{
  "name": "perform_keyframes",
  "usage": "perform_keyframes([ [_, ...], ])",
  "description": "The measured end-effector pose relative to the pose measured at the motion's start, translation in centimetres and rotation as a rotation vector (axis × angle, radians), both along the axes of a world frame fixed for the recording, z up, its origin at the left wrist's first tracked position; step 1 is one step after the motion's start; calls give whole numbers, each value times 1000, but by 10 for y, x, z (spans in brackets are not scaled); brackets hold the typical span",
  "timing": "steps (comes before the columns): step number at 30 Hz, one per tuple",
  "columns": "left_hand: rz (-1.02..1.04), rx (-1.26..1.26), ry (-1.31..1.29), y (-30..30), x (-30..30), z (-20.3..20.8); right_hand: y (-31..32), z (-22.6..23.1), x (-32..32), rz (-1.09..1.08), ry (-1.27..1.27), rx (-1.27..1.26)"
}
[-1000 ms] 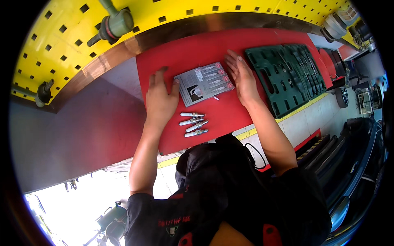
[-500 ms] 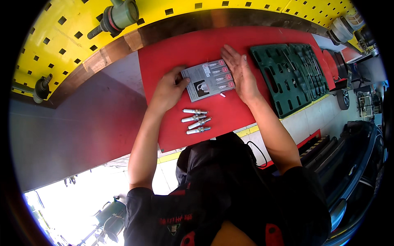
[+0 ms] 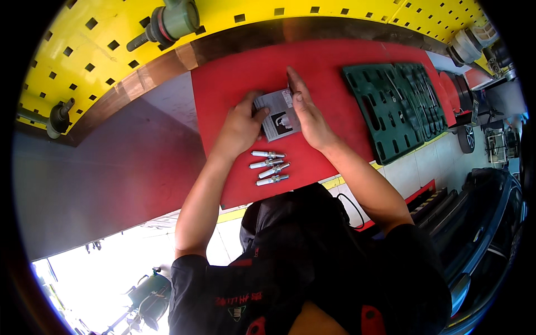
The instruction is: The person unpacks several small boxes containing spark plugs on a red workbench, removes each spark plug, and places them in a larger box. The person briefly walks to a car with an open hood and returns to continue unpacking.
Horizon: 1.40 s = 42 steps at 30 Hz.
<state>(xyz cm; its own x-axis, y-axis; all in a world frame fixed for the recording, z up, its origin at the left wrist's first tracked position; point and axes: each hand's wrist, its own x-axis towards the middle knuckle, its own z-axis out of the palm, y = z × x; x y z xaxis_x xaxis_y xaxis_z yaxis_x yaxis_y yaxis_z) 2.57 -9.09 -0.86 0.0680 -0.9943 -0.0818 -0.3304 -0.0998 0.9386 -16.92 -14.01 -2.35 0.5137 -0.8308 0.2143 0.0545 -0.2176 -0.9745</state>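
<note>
A flat grey spark plug package (image 3: pixel 274 121) is held over the red tabletop. My left hand (image 3: pixel 241 124) grips its left edge, thumb on the printed face and fingers behind. Against its right side stands my right hand (image 3: pixel 311 118), palm turned inward, fingers stretched out and nothing grasped. That hand hides the right part of the package. Just nearer to me lie several spark plugs (image 3: pixel 270 163) in a loose stack of rows, their white ends to the left and metal ends to the right.
An opened green tool case (image 3: pixel 385 114) with sockets and wrenches lies to the right on the red table mat (image 3: pixel 245 67). Along the back runs a yellow pegboard (image 3: pixel 223 22) with metal car parts hanging from it. A blue car (image 3: pixel 474 251) stands at the lower right.
My right hand has moved left and now covers the package's right part with its row of pictured plugs. My left hand and the package's left edge have shifted slightly right.
</note>
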Motion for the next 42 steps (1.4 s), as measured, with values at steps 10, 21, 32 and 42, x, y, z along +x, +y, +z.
perform_keyframes([
  [10,34,-217,-431,8,5,-8,-7,6,-3,8,-298,287],
  [21,9,-58,-191,12,4,1,21,20,-15,-142,-177,291],
  [32,26,-251,-628,18,8,18,26,50,-52,-293,1036,-203],
  [42,53,-172,-242,1,-9,22,30,23,-33,-319,693,-245],
])
